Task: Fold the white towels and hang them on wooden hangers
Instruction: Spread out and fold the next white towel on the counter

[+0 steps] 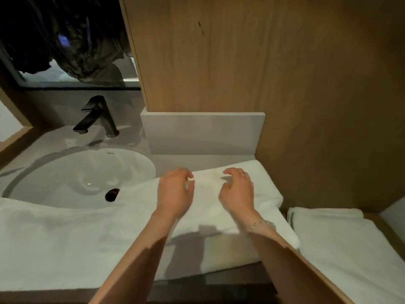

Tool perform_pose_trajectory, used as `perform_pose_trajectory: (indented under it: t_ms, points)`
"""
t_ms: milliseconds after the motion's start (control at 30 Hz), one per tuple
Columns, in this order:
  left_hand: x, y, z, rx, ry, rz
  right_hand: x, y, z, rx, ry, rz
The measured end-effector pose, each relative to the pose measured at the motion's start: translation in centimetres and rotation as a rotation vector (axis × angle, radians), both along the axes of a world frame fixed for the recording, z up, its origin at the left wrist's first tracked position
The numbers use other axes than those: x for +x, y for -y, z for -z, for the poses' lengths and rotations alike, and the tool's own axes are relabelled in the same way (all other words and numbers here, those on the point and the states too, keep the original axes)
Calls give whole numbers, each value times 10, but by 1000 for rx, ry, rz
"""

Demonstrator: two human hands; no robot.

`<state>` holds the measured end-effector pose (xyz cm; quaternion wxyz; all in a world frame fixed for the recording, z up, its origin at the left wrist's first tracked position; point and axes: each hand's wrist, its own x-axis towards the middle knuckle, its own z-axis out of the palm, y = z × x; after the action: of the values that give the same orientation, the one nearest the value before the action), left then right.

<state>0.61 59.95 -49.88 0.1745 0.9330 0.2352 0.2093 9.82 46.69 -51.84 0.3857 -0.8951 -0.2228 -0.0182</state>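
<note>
White terry cloth: large towel (76, 242) spread flat across the grey desk (197, 160), left portion overlapping the front rim of the sink (54, 170), right end doubled over near the wooden side panel (317, 95).

Sink basin: nothing inside beyond the dark drain (112, 194) at the bottom. Black tap (96, 117) mounted behind it.

Left hand (175, 191) over the towel's far edge, fingers curled, tips at the cloth. Blurred, so cannot tell whether pinching or merely touching.

Right hand (237, 189) near it, over the same edge, fingers loosely hooked and spread, nothing held. Ring on one finger, beaded bracelet (258, 223) at the wrist. Both forearms crossing the towel's middle.

Lower wooden compartment to the right of the desk: second white towel (341, 249), folded, lying inside, just beside the first towel's right end.

Mirror (65, 40) above the tap, reflecting dark hanging cloth.
</note>
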Motion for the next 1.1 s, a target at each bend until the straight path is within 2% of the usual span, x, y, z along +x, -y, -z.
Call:
perform_pose_trajectory:
  t_ms: [67,167,267,367,433,533,700,833,967,1100]
  points:
    - [21,61,1,-2,-66,301,28,35,3,13,-39,258]
    - [55,129,14,49,-291,416,64,89,17,54,-234,409]
    - [81,164,22,138,-330,354,91,123,38,51,-512,221]
    - [95,179,29,205,-289,251,109,130,55,237,-854,61]
    - [96,189,29,265,-240,211,119,130,57,205,-929,-35]
    - [98,201,29,270,-319,100,129,125,49,86,-882,-190]
    - [109,212,24,302,-432,-9,137,107,41,-105,-652,-344]
    - [108,215,24,257,-427,-4,141,103,37,-140,-537,-335]
    - [94,222,23,200,-348,46,142,100,33,-162,-513,-348]
    - [76,220,27,272,-341,140,140,99,35,-202,-535,-375]
